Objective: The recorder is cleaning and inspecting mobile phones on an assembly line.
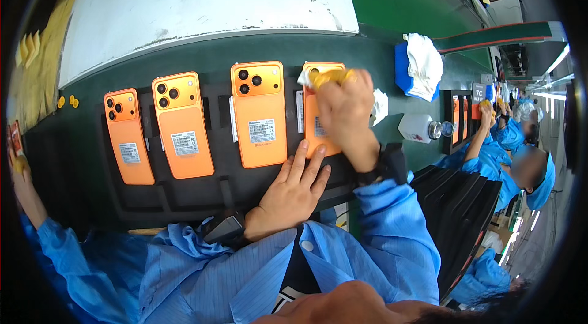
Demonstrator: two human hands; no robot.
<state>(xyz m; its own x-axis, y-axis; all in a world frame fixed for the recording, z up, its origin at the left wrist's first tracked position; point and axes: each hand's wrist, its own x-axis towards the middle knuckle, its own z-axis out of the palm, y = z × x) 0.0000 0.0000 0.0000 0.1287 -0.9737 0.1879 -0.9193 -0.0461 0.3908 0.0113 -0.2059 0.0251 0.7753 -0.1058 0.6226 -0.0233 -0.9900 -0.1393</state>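
Note:
Four orange phones lie face down side by side on a black tray (184, 195) on a dark green belt. My right hand (346, 109), with yellow finger covers, presses a small white wipe (304, 78) onto the camera corner of the rightmost phone (313, 134). My left hand (291, 192) lies flat on the tray, fingers stretched out and fingertips touching that phone's lower edge. The other three phones (259, 113), (182, 125), (128, 137) lie untouched to the left.
A blue holder with white cloths (419, 64) and a white bottle (416, 128) stand right of the tray. Stacked black trays (465, 214) sit at my right. Co-workers in blue coats (508, 140) work further right; another person's arm (24, 189) is at the left edge.

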